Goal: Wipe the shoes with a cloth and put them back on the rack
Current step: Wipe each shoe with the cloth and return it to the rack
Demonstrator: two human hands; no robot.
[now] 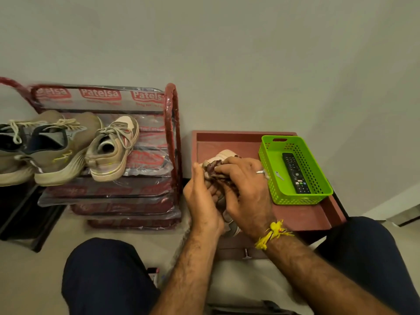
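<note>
My left hand [202,201] holds a beige sneaker [225,154] by its side over a reddish-brown low table [302,214]. My right hand [246,189] grips a dark maroon cloth [210,170] and presses it onto the shoe's upper. Both hands hide most of the shoe; only its pale toe and a bit of heel show. Its matching beige sneaker [113,147] sits on the upper shelf of the red shoe rack [171,133] to the left, heel toward me. An olive-green pair [54,146] stands beside it on the same shelf.
A green plastic basket [318,194] with a black remote [295,173] in it rests on the table's right side. The rack's shelves are wrapped in clear printed plastic. My knees in dark trousers frame the bottom of the view. A plain wall stands behind.
</note>
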